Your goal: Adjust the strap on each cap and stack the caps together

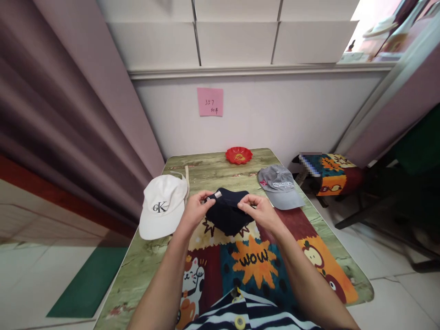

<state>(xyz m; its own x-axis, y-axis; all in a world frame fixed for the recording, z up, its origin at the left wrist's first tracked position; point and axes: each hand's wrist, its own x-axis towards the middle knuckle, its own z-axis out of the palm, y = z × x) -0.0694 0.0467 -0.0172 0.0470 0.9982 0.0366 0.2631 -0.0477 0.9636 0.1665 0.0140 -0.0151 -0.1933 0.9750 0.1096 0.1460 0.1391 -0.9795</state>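
Between my two hands is a dark navy cap (227, 215), held over the middle of the table. My left hand (198, 208) pinches its left edge, close to a small metal buckle on the strap. At the right edge, my right hand (257, 210) grips the cloth between thumb and fingers. To the left lies a white cap (165, 197) with a black "CK" on its front, its brim towards me. A grey cap (280, 185) with white lettering and a red patch rests on the right side of the table.
A red scalloped dish (239, 156) stands at the table's back edge. Under the hands lies a colourful printed cloth (254, 261) on the green wood-look table (137, 279). A pink note (210, 102) is on the wall behind. A cloth-covered stool (333, 172) stands at right.
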